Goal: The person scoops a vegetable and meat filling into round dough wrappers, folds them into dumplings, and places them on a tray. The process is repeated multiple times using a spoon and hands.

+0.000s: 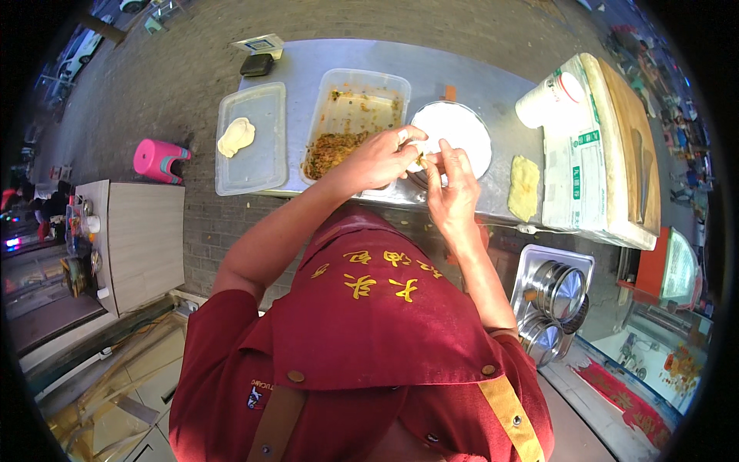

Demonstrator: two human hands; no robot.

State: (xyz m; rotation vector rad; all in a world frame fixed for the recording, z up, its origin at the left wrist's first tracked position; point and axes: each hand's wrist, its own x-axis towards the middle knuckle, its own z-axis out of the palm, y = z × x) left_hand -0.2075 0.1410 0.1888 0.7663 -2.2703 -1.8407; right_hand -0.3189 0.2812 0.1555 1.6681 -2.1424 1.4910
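Observation:
Both my hands pinch a small dough wrapper (418, 164) with filling showing in it. My left hand (378, 159) grips it from the left, over the edge of a clear plastic tub (369, 110). Chopped filling (332, 151) lies in the near part of that tub, and smears cling to its far part. From the right, my right hand (453, 182) holds the dough with bent fingers. Just beyond the hands is a round metal steamer tray (456, 124) with a bright white surface; the hands cover its near left part. A lump of dough (236, 137) sits on a plastic lid (262, 164) at left.
A yellow cloth (524, 187) lies on the metal table (462, 69) at right, beside a white foam box (574, 167) and stacked paper cups (548, 99). A black case (257, 64) is at the far left corner. Metal steamer pans (557, 291) stand low at right; a pink stool (159, 161) is left.

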